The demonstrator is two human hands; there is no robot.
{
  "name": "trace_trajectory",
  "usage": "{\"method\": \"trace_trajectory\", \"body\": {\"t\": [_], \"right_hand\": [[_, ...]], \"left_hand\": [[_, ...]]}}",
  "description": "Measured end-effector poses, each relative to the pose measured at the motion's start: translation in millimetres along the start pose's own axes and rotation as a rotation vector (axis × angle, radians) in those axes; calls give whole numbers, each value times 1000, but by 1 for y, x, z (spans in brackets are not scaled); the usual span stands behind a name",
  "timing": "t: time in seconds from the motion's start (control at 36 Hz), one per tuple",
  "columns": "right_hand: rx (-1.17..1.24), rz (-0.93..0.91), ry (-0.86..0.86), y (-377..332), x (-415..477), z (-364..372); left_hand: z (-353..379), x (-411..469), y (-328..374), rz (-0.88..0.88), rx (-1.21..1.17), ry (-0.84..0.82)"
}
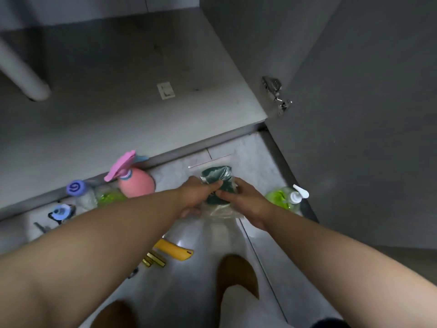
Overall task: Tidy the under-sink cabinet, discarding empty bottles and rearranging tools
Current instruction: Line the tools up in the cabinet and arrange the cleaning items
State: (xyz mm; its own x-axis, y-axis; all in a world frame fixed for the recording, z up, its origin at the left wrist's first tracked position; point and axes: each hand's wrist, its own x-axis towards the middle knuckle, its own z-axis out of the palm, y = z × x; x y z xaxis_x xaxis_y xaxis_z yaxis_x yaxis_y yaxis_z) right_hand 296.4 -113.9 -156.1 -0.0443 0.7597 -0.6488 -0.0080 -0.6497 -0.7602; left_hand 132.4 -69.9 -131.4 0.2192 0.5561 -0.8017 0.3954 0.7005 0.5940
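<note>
Both hands met over the pale tiled floor (208,247) just in front of the open grey under-sink cabinet (123,107), holding a clear zip-top plastic bag (214,163) between them. The left hand (192,200) had its grip clamped on the bag's side, thumb across the dark green scouring pad (216,175) inside. The right hand (250,204) pinched the same bundle from the other side, likely to bunch the loose plastic round the pad before stowing it. The bag's red-lined mouth pointed toward the cabinet (whether it was sealed could not be told). Bottles stood on the floor along the cabinet's edge, probably set there for sorting: a pink plastic spray bottle (136,185), a translucent green bottle (110,196) and a clear bottle with a purple cap (76,188) to the left. A green soap bottle with a white pump (283,197) stood to the right by the cabinet door (354,138). How full any of them was could not be judged. A yellow-handled tool (175,252) lay nearer the person's feet.
</note>
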Motion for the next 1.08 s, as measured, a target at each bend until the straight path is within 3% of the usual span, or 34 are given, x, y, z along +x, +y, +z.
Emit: {"method": "trace_trajectory", "body": {"t": [0.25, 0.44, 0.53, 0.58, 0.67, 0.78, 0.83, 0.89, 0.97, 1.08], "right_hand": [[-288, 80, 58, 14, 17, 5], [-479, -27, 183, 0, 17, 23], [-558, -218, 294, -21, 14, 36], [-570, -306, 265, -36, 11, 48], [-652, -414, 131, -59, 1, 66], [-821, -455, -62, -80, -23, 86], [-884, -506, -129, -82, -33, 91], [-949, -550, -161, -82, -41, 91], [-1026, -562, -47, -77, -56, 80], [-1132, -500, 240, -66, -79, 43]], "left_hand": [[4, 12, -26, -167, -13, 8], [-24, -26, -17, -137, 505, -62], [-47, -62, 1, 32, 939, -152], [-64, -88, 11, 159, 1064, -175], [-95, -122, 22, 318, 942, -63], [-139, -148, 21, 499, 873, 347], [-160, -149, 10, 502, 901, 542], [-173, -145, -1, 397, 964, 594], [-175, -137, -9, 352, 1024, 541], [-156, -113, 1, 363, 1127, 506]]}}
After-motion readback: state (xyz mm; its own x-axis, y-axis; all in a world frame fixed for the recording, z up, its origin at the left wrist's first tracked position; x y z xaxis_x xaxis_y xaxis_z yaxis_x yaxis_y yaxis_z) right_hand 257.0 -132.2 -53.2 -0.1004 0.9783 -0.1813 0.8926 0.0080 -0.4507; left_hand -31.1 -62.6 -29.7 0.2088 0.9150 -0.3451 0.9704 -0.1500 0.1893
